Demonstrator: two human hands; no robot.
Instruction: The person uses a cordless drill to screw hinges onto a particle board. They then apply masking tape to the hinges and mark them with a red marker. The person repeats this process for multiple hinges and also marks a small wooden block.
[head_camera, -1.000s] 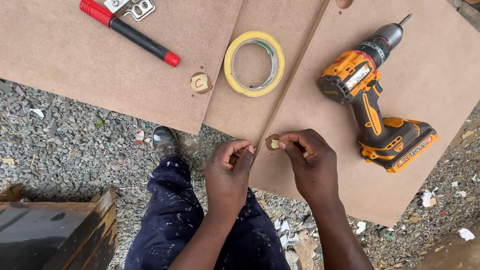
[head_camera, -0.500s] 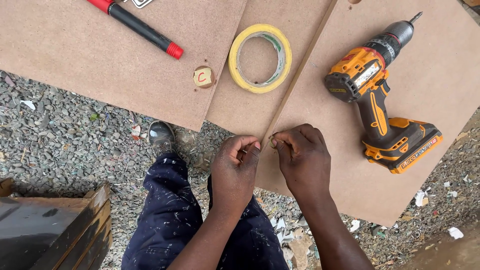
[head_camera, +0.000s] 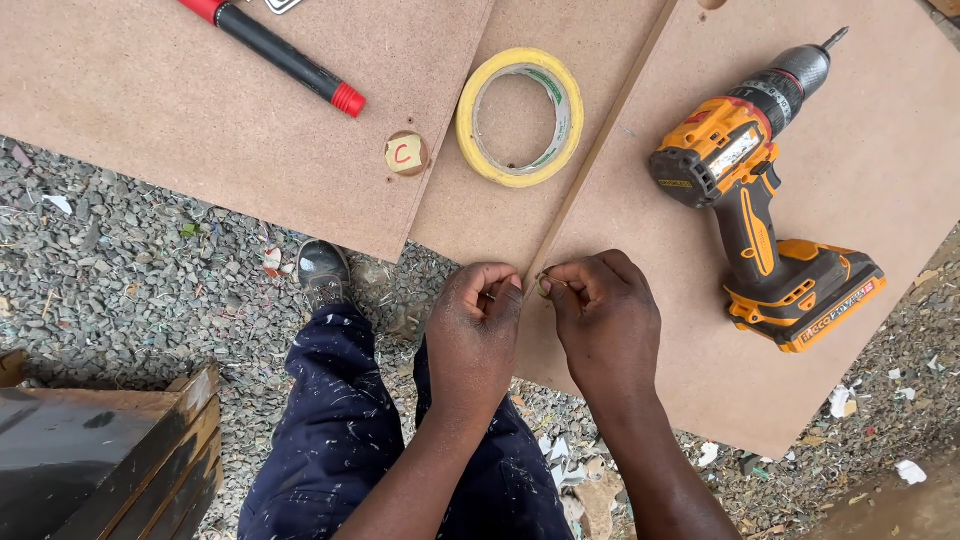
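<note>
At the far left a dark wooden crate sat low on the gravel, which lay open between it and the person's paint-flecked trouser leg and shoe. Above, the left board reached down to a ragged front edge over the stones, and on it a red-and-black marker lay slanted near the top, with a small round disc close to the board's right edge. A narrow middle board carried a roll of yellow tape, lying flat and well apart from the hands. The left hand was curled shut, fingertips pinched together over the board's front edge; what they held I could not tell. Just beside it, the right hand pinched a small ring-like piece right at the seam where the middle board met the right board. To the right an orange drill lay on its side, bit pointing up and away, its battery base near the board's lower right edge, with bare board between it and the hands. Scraps of paper dotted the gravel beyond. Compared with a second before, the hands had drawn closer together, and the pale piece then plainly seen between the fingers was now mostly hidden.
</note>
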